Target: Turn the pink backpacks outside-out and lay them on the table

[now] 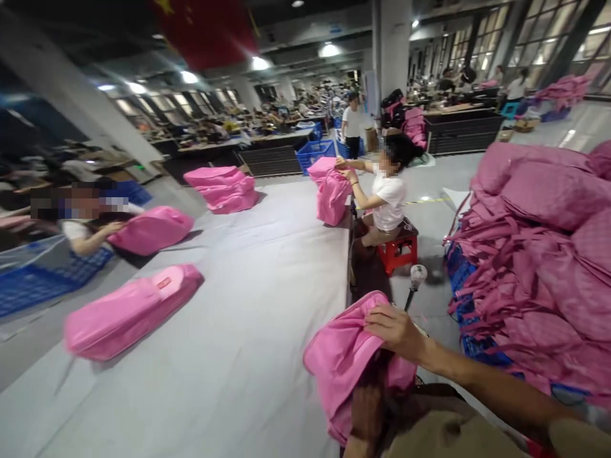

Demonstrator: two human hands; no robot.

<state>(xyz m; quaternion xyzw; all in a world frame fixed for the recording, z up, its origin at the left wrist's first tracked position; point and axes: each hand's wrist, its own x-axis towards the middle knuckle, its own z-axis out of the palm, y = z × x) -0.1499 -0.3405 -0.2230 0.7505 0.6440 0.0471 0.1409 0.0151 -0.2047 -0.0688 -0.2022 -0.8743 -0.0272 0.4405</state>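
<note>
A pink fabric bag point(334, 356) stands at the right edge of the white-covered table, its opening turned towards me. My right hand point(396, 327) pinches the upper rim of the bag, fingers pressed together on the cloth. My left hand point(367, 404) reaches into the dark opening below; its fingers are hidden in shade and cloth. Another long pink bag point(133, 312) lies on its side to the left on the table, with a small red label on a lighter patch.
The white table point(229, 331) stretches away ahead. Co-workers handle a pink bag point(153, 230) at left and another pink bag point(333, 198) at the far right edge. Folded pink bags point(222, 189) stand farther back. Pink bags with straps point(539, 254) heap over a blue crate point(470, 331) at right. A red stool point(398, 251) supports one co-worker.
</note>
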